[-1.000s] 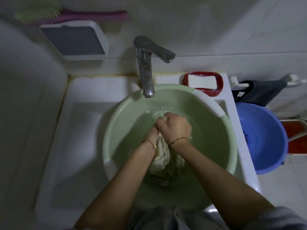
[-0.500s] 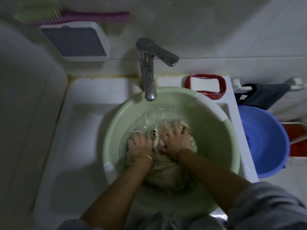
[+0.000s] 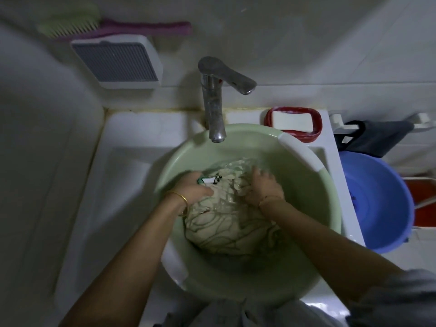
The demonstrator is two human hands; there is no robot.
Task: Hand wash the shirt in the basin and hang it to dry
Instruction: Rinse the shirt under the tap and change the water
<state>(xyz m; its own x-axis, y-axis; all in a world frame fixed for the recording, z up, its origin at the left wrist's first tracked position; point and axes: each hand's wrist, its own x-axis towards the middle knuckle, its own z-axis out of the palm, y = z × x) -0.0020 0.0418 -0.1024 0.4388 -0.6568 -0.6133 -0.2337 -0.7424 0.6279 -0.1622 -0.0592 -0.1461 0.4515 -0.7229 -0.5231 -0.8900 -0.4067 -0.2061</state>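
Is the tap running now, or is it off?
Off, it seems: no stream of water shows below the spout of the tap, above the green basin holding the shirt.

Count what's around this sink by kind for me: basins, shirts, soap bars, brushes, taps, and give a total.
Basins: 2, green basin and blue basin
Shirt: 1
Soap bar: 1
Brush: 1
Tap: 1
Total: 6

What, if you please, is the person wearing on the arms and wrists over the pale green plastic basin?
Both forearms are bare. The left hand has a plain gold bangle round its wrist; the right hand has a thin bracelet. A loose grey sleeve covers the right upper arm.
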